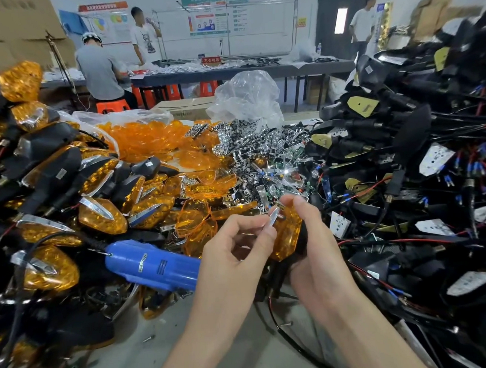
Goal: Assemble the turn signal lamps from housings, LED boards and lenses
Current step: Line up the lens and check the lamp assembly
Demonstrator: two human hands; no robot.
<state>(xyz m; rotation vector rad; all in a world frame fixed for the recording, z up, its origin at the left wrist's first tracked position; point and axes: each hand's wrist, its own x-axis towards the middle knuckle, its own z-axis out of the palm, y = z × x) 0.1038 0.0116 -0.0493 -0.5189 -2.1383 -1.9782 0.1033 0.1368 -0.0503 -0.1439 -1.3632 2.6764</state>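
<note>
Grey workbench (132,352) between heaps of amber lamps (101,215) and black wired housings (405,151). Pinched by left hand (234,252): slim chrome trim strip (274,220). Gripped in right hand (310,236): amber-lensed black lamp (286,238).

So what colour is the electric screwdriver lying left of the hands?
The electric screwdriver is blue, clearest in the head view.

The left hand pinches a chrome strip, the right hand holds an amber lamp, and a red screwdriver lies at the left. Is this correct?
No: the head view shows the screwdriver is blue, not red. The left hand does pinch the chrome strip, and the right hand holds the amber lamp.
</note>
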